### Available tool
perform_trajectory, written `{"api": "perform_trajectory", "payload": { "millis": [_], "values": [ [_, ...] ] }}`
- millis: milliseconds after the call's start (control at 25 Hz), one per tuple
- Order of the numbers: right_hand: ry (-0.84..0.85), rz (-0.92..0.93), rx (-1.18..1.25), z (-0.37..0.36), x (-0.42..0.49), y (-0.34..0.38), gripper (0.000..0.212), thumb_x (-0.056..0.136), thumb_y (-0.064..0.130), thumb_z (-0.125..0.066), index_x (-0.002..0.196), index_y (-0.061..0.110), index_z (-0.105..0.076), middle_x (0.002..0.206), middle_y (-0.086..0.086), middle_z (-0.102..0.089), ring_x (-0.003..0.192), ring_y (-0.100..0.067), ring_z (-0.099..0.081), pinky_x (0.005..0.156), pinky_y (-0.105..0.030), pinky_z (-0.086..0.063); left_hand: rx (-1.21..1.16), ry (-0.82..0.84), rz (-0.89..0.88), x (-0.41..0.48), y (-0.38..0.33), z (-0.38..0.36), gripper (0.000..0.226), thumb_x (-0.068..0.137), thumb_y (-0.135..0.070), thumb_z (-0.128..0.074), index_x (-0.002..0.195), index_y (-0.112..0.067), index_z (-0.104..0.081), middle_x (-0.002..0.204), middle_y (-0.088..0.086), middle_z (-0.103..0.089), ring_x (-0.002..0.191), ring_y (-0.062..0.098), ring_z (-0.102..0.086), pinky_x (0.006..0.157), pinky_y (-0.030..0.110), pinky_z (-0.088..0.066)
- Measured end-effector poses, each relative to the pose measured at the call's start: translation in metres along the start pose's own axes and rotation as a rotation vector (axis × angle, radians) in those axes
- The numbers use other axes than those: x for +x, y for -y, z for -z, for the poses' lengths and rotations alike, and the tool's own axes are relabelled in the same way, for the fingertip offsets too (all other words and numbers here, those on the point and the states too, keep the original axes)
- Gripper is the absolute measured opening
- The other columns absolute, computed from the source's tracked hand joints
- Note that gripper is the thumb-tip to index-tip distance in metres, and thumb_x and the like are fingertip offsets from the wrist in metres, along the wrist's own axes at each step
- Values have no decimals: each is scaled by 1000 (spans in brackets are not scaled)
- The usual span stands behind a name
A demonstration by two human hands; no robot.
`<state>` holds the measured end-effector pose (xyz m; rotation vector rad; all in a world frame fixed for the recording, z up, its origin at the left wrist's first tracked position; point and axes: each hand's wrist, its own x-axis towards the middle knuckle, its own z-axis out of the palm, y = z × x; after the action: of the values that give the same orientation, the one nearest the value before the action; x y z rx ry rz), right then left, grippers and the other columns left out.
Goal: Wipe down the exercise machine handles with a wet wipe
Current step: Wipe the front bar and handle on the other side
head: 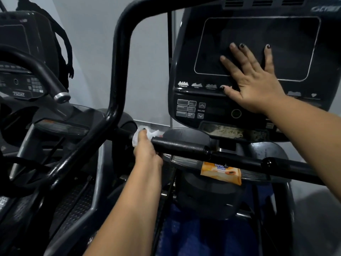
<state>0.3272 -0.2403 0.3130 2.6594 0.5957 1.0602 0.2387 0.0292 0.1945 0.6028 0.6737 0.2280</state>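
**Left hand wipes the handle bar while the right hand rests on the console**

Head view: the left hand [146,146] is curled around the black horizontal handle [180,145] of the exercise machine, its fingers closed on a crumpled white wet wipe [150,134] that is pressed against the bar. The wipe bunches out above and to the left of the thumb, wrapped around the handle just where the padded grip ends. The right hand [252,84] is spread flat, fingers splayed, palm lying on the dark console screen [287,39] near its lower edge; the thumb points left toward the row of small program icons. It holds nothing. Below the screen sits a button panel [191,109] with up and down arrows. An orange pack of wipes [220,172] lies on a ledge beneath the handle, partly hidden behind the bar, well to the right of the left hand. A tall curved black rail [118,71] rises at left of the console. Further left stands a second machine [20,52] with its own console and a silver-capped handle [61,97].
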Motion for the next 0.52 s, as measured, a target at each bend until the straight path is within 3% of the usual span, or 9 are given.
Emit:
{"api": "perform_trajectory", "payload": {
  "millis": [80, 160, 240, 320, 440, 520],
  "values": [
    [-2, 14, -6, -1, 3, 1, 74, 93, 64, -18, 157, 31, 0, 164, 2, 14, 151, -17, 11, 116, -63, 5, 0, 5, -106, -19, 30, -10, 17, 89, -27, -58, 87, -10, -62, 55, 3, -65, 54, 18, -63, 72, 36, -57],
    [-3, 23, -2, -3, 2, 0, 73, 93, 65, -17, 157, 32, 1, 164, 2, 14, 151, -17, 12, 117, -63, 5, 0, 42, -167, -42, 62, -22, 19, 91, -23, -54, 94, -6, -64, 62, 6, -68, 63, 21, -64, 78, 39, -54],
    [-7, 16, 1, -4, 0, -1, 73, 94, 64, -19, 157, 32, 0, 164, 3, 13, 151, -17, 11, 117, -63, 5, 12, 72, -148, -63, 86, -29, 27, 91, -22, -52, 107, -3, -64, 69, 7, -71, 66, 18, -65, 71, 32, -54],
    [-7, 12, 4, -4, 1, -1, 73, 93, 64, -20, 156, 33, -1, 165, 3, 12, 151, -17, 10, 117, -62, 5, 43, 92, -87, -76, 100, -30, 20, 90, -20, -53, 97, -6, -65, 83, 9, -72, 65, 14, -65, 62, 24, -52],
    [-4, 10, 10, -3, 0, -1, 72, 94, 63, -20, 156, 34, 0, 165, 3, 12, 151, -16, 11, 117, -62, 6, 69, 111, -93, -78, 94, -27, 17, 85, -18, -62, 99, -12, -69, 91, 10, -75, 79, 21, -72, 75, 34, -60],
    [-4, 15, 17, -2, 0, -1, 72, 94, 63, -21, 156, 34, 0, 165, 4, 12, 151, -15, 11, 117, -62, 6, 67, 20, -131, -61, 73, -22, 22, 82, -20, -67, 101, -9, -69, 75, 6, -75, 79, 27, -71, 82, 45, -59]
  ]
}}
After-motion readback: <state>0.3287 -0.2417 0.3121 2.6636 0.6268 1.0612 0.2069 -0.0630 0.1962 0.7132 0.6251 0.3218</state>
